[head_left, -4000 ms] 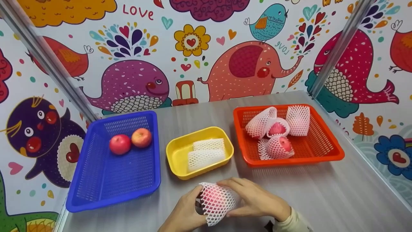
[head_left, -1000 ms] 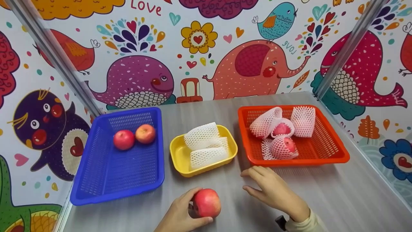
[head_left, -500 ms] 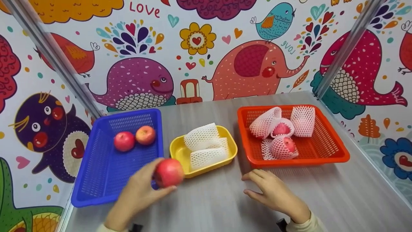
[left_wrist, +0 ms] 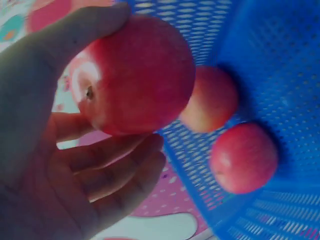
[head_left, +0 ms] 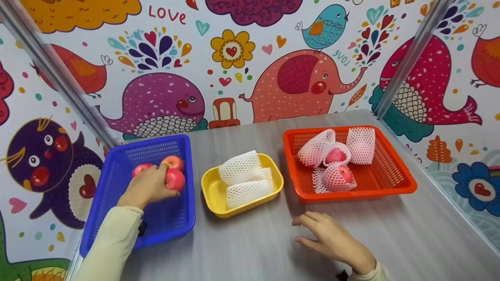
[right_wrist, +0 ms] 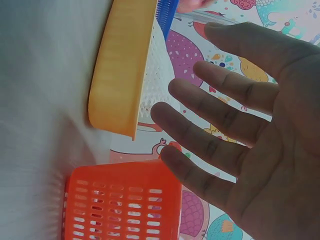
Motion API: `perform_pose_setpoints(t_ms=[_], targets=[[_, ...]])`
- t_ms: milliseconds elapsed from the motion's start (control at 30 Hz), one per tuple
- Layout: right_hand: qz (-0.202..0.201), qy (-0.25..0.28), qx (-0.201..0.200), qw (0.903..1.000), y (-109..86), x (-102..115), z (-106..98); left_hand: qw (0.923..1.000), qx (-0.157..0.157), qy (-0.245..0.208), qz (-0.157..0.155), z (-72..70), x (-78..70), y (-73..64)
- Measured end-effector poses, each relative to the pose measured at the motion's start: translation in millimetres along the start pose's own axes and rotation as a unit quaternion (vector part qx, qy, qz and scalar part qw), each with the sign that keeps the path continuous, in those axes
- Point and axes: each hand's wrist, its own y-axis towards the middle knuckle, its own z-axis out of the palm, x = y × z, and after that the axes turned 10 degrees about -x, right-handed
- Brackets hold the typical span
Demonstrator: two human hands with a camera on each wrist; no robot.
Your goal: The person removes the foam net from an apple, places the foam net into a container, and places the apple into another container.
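My left hand (head_left: 146, 187) reaches over the blue basket (head_left: 191, 210) and grips a red apple (head_left: 175, 180) between thumb and fingers. In the left wrist view the same apple (left_wrist: 135, 75) appears large, its stem end toward the palm. Two more apples lie in the basket below: a yellowish-red apple (left_wrist: 210, 99) and a redder apple (left_wrist: 244, 158), partly covered by my hand in the head view. My right hand (head_left: 334, 240) holds nothing, its fingers loosely extended above the grey table in front of the red basket (head_left: 355, 196).
Between the baskets stands a yellow tray (head_left: 213, 197) with several white foam nets (head_left: 250, 193). Inside the red basket are several fruits in pinkish foam nets, among them a netted apple (head_left: 338, 177). Patterned panels (head_left: 230, 97) wall in the table's back and sides.
The foam net came off the apple and now lies in the yellow tray. My left hand carried the bare apple leftward and over the blue basket. My right hand let go and stays near the red basket.
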Motion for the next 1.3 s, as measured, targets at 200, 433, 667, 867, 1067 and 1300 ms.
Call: perform_pose_setpoints(t_ms=[200, 433, 667, 867, 1067, 1300], targets=[[0.019, 0.011, 0.037, 0.9991, -1.8, 1, 0, 0.9972, 0.074, 0.006, -0.01, 18.3, 13.9, 10.3], [0.015, 0.021, 0.043, 0.9987, 0.1, 0, -1, 0.9935, 0.108, -0.001, -0.036, 21.8, 18.4, 6.8], [0.016, 0.036, 0.054, 0.9978, 0.5, 0, 1, 0.9968, 0.076, -0.003, -0.021, 9.0, 2.5, 1.1], [0.009, 0.039, 0.05, 0.998, -1.3, 0, 3, 0.9992, 0.035, -0.02, -0.003, -7.0, -29.4, -15.4], [-0.016, 0.027, 0.022, 0.9993, -3.5, 1, 5, 0.9977, -0.012, -0.055, 0.038, -12.2, -64.9, -44.4], [0.009, 0.036, 0.044, 0.9983, -4.8, 2, 5, 0.9934, -0.069, -0.059, 0.07, 2.7, -101.4, -84.6]])
